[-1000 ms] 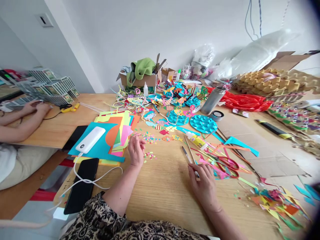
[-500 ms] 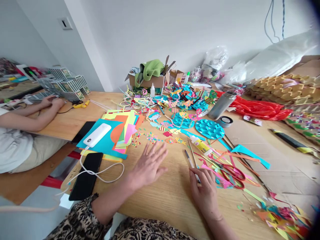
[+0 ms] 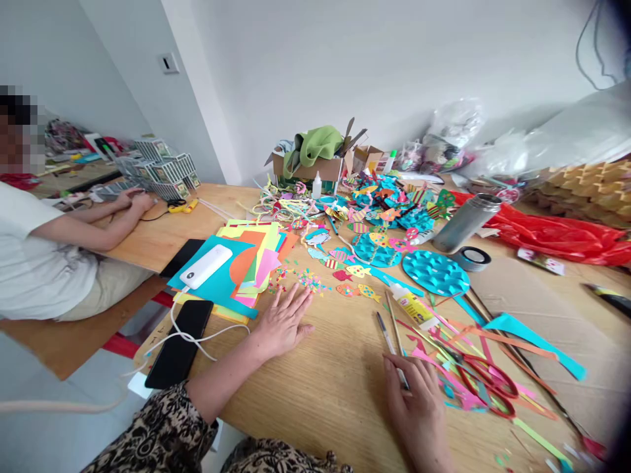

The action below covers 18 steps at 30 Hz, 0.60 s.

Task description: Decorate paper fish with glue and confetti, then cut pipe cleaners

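My left hand (image 3: pixel 283 322) lies flat and open on the wooden table (image 3: pixel 320 387), fingers spread, just below a scatter of tiny coloured paper bits (image 3: pixel 308 281). My right hand (image 3: pixel 417 401) rests on the table with its fingers over the near end of a thin brush (image 3: pixel 389 341). Whether it grips the brush is unclear. A glue bottle (image 3: pixel 413 303) and red-handled scissors (image 3: pixel 486 381) lie to the right among paper strips. Small paper fish (image 3: pixel 357 270) sit beyond the left hand.
A stack of coloured paper (image 3: pixel 249 263) with a white power bank (image 3: pixel 206 266), a black phone (image 3: pixel 180 341), teal paper discs (image 3: pixel 434 272), a metal flask (image 3: pixel 466 223), a tape roll (image 3: pixel 474 258), a cardboard box (image 3: pixel 315 164). Another person (image 3: pixel 44 263) sits at left.
My left hand opened from a curled pose over the paper bits and came down flat on the table. The view shifted left; my right hand stayed on the brush.
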### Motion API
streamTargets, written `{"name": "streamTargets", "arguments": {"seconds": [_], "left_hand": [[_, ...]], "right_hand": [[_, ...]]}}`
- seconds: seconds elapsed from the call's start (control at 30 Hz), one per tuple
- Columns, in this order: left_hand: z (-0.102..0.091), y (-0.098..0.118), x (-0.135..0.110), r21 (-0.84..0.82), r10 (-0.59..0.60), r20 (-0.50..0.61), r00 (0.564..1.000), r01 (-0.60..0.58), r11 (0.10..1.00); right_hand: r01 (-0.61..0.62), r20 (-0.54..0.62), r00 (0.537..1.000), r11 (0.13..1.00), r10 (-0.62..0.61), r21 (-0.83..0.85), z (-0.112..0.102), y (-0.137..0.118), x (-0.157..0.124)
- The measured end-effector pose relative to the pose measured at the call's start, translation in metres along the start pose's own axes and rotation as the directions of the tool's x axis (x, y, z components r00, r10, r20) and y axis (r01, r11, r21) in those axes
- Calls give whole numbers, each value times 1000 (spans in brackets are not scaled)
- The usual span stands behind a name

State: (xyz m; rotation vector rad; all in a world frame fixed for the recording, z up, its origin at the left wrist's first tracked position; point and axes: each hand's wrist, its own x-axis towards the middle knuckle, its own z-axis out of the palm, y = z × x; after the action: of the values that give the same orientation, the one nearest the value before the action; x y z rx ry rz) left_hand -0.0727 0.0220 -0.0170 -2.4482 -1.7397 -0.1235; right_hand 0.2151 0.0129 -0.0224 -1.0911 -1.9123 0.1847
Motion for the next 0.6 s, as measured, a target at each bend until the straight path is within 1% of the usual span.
{"name": "streamTargets", "arguments": {"seconds": [0.2, 0.33, 0.4, 0.5, 0.6], "left_hand": [[-6, -14, -1, 12, -148, -64, 987, 149, 989], [-10, -26, 4, 6, -280, -40, 959, 280, 960], [-11, -28, 8, 5, -319, -44, 947, 320, 948], [-10, -25, 15, -7, -304, -93, 948, 305, 952], [-6, -21, 24, -10, -249, -78, 965, 249, 968]], "right_hand": [[-6, 20, 1000, 999, 5, 45, 0, 2, 0], [1, 7, 1000, 999, -2, 49, 1, 3, 0], [-2, 1, 1000, 999, 2, 53, 1, 3, 1], [-14, 6, 1000, 998, 14, 61, 1, 2, 1], [-26, 17, 1000, 998, 25, 65, 1, 2, 1]]}}
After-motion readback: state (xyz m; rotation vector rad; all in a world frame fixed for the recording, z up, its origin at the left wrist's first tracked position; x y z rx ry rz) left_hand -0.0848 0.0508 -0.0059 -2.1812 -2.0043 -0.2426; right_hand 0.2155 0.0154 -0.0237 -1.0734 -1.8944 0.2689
